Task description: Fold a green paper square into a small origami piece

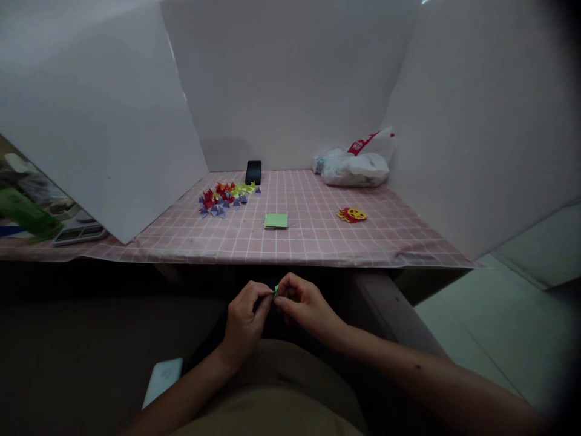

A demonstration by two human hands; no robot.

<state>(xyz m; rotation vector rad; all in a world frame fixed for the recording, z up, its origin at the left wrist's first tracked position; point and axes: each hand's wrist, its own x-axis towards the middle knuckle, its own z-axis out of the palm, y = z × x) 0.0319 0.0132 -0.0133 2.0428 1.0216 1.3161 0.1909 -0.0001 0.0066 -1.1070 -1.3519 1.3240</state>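
Note:
Between my two hands, over my lap and below the table edge, is a small folded piece of green paper (276, 291). The fingertips of my left hand (249, 312) pinch it from the left. My right hand (305, 303) pinches it from the right with thumb and forefinger. Fingers cover most of the paper, so its folded shape is hard to make out. On the table ahead lies a stack of square green paper (276, 221). Left of the stack is a group of small folded paper pieces (222, 197) in red, orange, yellow and purple.
A pink checked tablecloth (313, 242) covers the table, with white boards (290, 79) around it. A dark phone (253, 172), a white plastic bag (356, 168) and red and yellow cutouts (352, 215) lie on it. At left is a scale (80, 232); a white device (163, 380) lies beside me.

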